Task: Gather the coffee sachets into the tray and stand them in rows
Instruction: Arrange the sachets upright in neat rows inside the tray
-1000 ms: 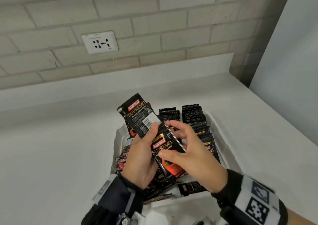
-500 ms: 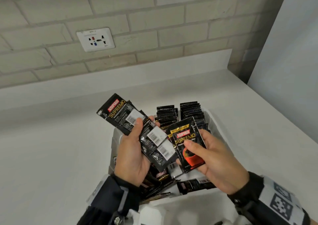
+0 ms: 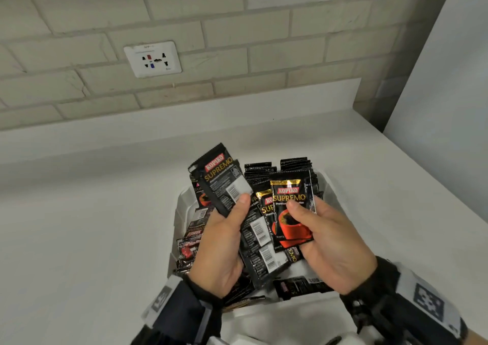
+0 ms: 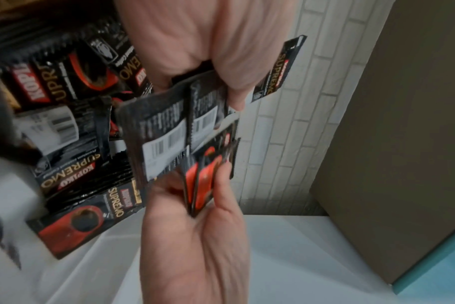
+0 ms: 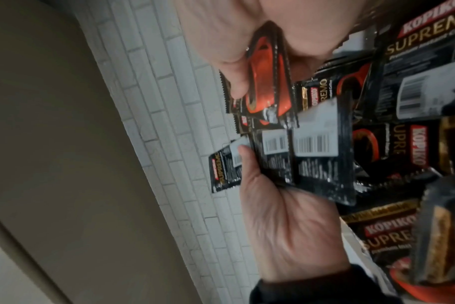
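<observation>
Sachets [image 3: 291,212] front-side up are pinched in the right hand [image 3: 327,241], thumb pressed on the printed cup; at least two are seen edge-on in the wrist views. A fanned bunch of sachets [image 3: 224,186], barcode backs showing, is clamped in the left hand [image 3: 224,241], thumb across the top one. Both grips are closed on packs, held just above the tray [image 3: 182,207].

In the tray: standing rows [image 3: 264,173] at 12 o'clock, against the far wall, tops up and tightly packed. Loose sachets [image 3: 190,241] lie flat and overlapped at 9 o'clock and along the near edge at 6 o'clock. The task is judged partly done; the flat ones are not yet stood.

Handling, as judged: packs are light, thin, glossy foil, so sliding against each other is likely. Flat faces flex; crimped serrated ends are stiffer. A pinch across the lower half, thumb on the face and fingers behind, is suggested so the top edges can be squared before insertion. A fanned bunch is likely to splay or shed a pack if the pinch is relaxed. Support from a neighbouring row or the tray wall will be needed to keep them standing.

Around it: white bench [image 3: 79,239] under the tray, brick wall with a socket plate [image 3: 153,59] at 11 o'clock, a pale panel at 3 o'clock.
</observation>
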